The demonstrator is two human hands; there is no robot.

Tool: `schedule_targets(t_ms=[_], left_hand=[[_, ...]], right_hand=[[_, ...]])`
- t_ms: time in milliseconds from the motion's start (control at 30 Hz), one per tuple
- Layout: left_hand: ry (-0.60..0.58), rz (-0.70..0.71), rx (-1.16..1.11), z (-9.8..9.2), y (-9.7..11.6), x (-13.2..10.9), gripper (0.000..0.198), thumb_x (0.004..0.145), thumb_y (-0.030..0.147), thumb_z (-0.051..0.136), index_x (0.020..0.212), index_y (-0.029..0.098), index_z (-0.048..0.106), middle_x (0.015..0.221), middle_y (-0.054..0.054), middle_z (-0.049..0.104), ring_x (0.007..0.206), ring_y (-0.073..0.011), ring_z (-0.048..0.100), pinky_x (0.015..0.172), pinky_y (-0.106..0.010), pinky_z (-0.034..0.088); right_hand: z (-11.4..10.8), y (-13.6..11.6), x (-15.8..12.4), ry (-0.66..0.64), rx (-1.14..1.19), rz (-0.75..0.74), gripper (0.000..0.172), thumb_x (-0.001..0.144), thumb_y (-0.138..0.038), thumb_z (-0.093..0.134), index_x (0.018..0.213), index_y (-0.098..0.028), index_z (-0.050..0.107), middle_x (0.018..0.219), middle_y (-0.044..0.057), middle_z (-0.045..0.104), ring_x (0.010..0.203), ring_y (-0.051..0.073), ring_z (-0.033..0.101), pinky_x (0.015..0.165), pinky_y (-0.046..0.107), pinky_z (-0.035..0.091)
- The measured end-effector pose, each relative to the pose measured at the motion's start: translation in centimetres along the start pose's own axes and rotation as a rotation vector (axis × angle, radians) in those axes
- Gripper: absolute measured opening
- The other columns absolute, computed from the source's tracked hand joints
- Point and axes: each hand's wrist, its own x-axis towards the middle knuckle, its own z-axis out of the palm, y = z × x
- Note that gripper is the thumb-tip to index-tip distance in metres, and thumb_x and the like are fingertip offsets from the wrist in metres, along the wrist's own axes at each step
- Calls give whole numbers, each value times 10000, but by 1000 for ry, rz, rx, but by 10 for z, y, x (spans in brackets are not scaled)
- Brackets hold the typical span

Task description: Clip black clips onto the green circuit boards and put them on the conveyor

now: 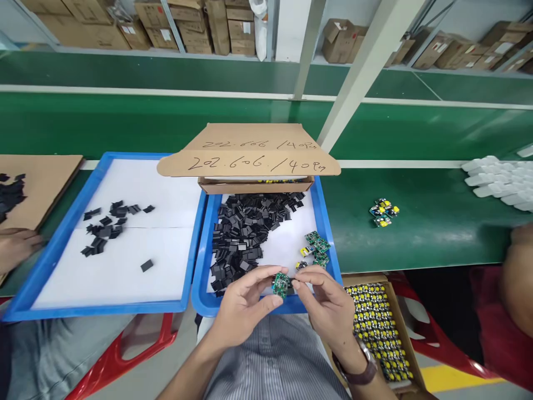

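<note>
My left hand grips a small green circuit board between thumb and fingers, above the near edge of a blue-rimmed tray. At the board's right edge, the thumb and fingertips of my right hand pinch a small dark piece, mostly covered by the fingers. Whether the piece touches the board I cannot tell. Many flat black pieces lie heaped across the tray's left and far side. More green circuit boards, some with yellow parts, rest at its right side.
An open cardboard box with handwriting on its flap stands at the tray's far end. Left is another blue-rimmed tray with scattered black pieces. Rightward are loose boards, white plastic parts and a carton of boards. People sit on both sides.
</note>
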Motion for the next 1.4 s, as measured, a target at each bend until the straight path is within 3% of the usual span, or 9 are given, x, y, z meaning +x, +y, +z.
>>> schedule_targets(t_ms=[267,367,700,867,1200,1300,1400], left_hand=[[-18,-42,-125,-13,-5,-6,383,951,190,686,1317,301,670,1328,-90,711,1249,-237,674,1094,-407,550],[-7,-38,-131,-15,-6,-7,313,936,191,704,1238,275,716,1323,-97,709,1238,-245,676,1057,-380,571],[25,-154,-81,-16,-5,-10,366,883,200,770,1232,307,750,1265,-67,710,1120,-212,698,919,-272,597],[4,-114,-62,-17,-8,-10,372,876,189,772,1221,329,760,1288,-69,706,1199,-236,671,971,-314,592],[-5,-8,106,-19,-7,-9,388,886,155,752,1238,318,748,1261,-82,723,1170,-233,698,968,-345,610],[53,32,216,-14,-9,-11,400,894,168,747,1257,334,732,1248,-70,719,1148,-215,703,954,-333,615],[112,80,374,-8,-15,-13,463,907,190,735,1340,339,670,1387,-84,636,1184,-223,682,930,-334,625]], right_hand=[[8,-16,3,-117,-63,-39,265,910,-54,673,1049,-267,747,947,48,711,883,200,684,765,347,559],[10,-20,2,-122,-52,-22,284,906,-43,675,1063,-269,746,926,40,711,860,191,679,741,332,551],[14,-16,0,-141,-69,-5,256,917,-43,665,1042,-253,741,912,31,698,840,169,670,728,307,540],[16,-14,-2,-117,-71,1,234,911,-46,670,1008,-250,732,906,23,701,843,165,672,749,305,543],[26,-7,-7,-82,-23,35,211,924,-64,656,1004,-248,723,911,25,693,859,164,672,766,311,549],[24,-2,-4,-82,82,119,184,928,-114,686,1002,-267,757,921,25,711,870,167,678,774,308,556],[18,5,-2,-134,163,241,190,953,-183,680,1061,-294,789,980,35,739,908,175,688,808,313,568]])
